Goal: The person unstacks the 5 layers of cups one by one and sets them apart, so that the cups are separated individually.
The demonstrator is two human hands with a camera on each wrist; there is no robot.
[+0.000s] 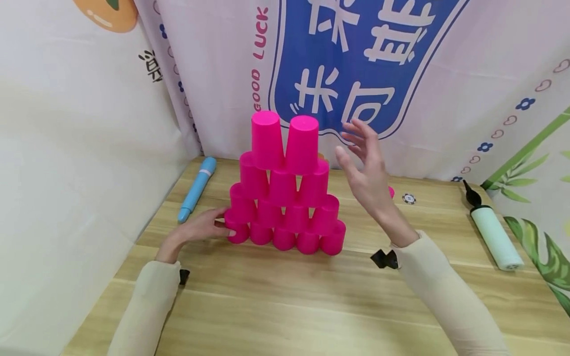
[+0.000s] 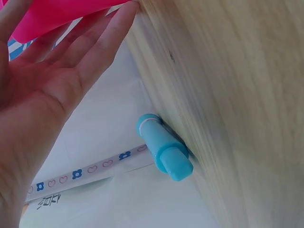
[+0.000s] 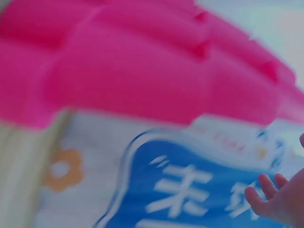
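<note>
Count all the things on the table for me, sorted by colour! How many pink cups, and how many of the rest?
Pink cups in the pyramid: 14 (rows of 5, 4, 3, 2)
Blue tube: 1
Pale green pump: 1
Small round black-and-white chip: 1
Total: 17
A bit of pink shows behind the right hand; too hidden to count.

A pyramid of cups (image 1: 285,198) stands at the middle of the surface (image 1: 285,296), before a hanging banner (image 1: 356,59). A pen-like tube (image 1: 197,189) lies to its left, a hand pump (image 1: 494,232) well to its right, and a small disc (image 1: 408,199) behind and right.
</note>
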